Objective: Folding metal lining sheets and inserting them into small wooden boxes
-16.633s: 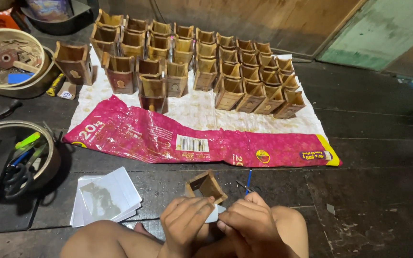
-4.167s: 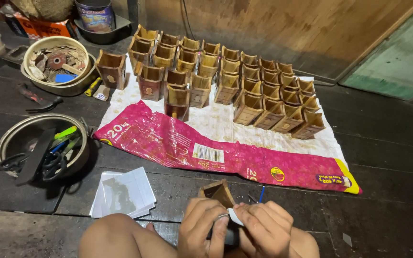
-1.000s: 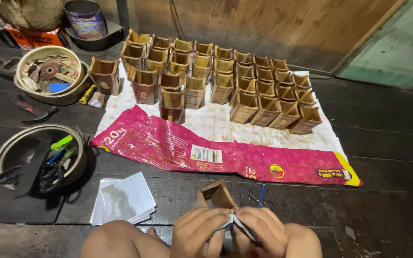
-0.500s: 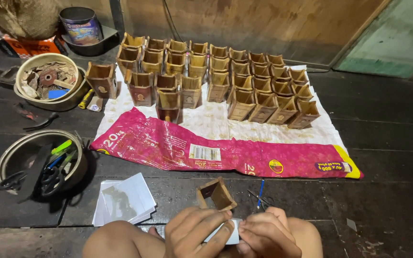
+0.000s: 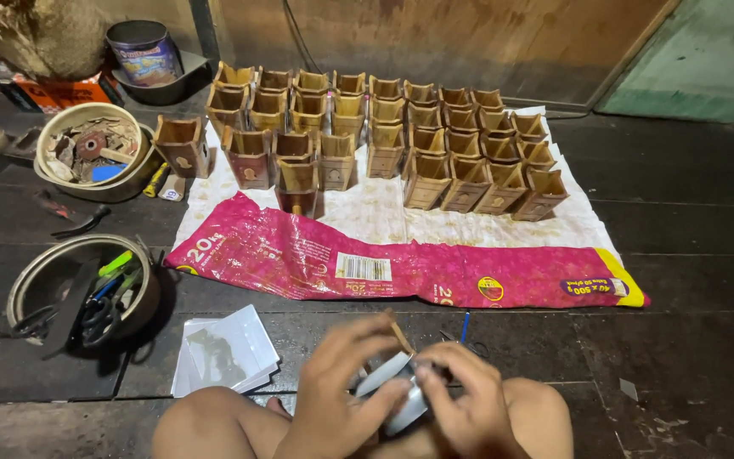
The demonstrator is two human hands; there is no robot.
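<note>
At the bottom middle, above my bare knees, both hands are closed together on a flat white pouch point(image 5: 391, 384). My left hand point(image 5: 337, 395) grips its left side with fingers curled over it. Its right end is pinched by my right hand point(image 5: 460, 404). A small brown wooden box point(image 5: 399, 335) shows only one thin edge above my fingers; the rest is hidden behind my hands. The hands are blurred by motion.
Several rows of small wooden boxes point(image 5: 384, 136) stand on a white cloth point(image 5: 367, 212) edged by a pink sack point(image 5: 401, 268). To the left lie a stack of white pouches point(image 5: 224, 353), a pot of scissors and markers point(image 5: 82, 293), a bowl of scraps point(image 5: 87, 157) and a paint can point(image 5: 142, 55). A blue pen point(image 5: 465, 326) lies by my right hand.
Half a second ago the wooden box stood in plain view above my hands. My hands have since risen and closed over it, so it is nearly hidden.
</note>
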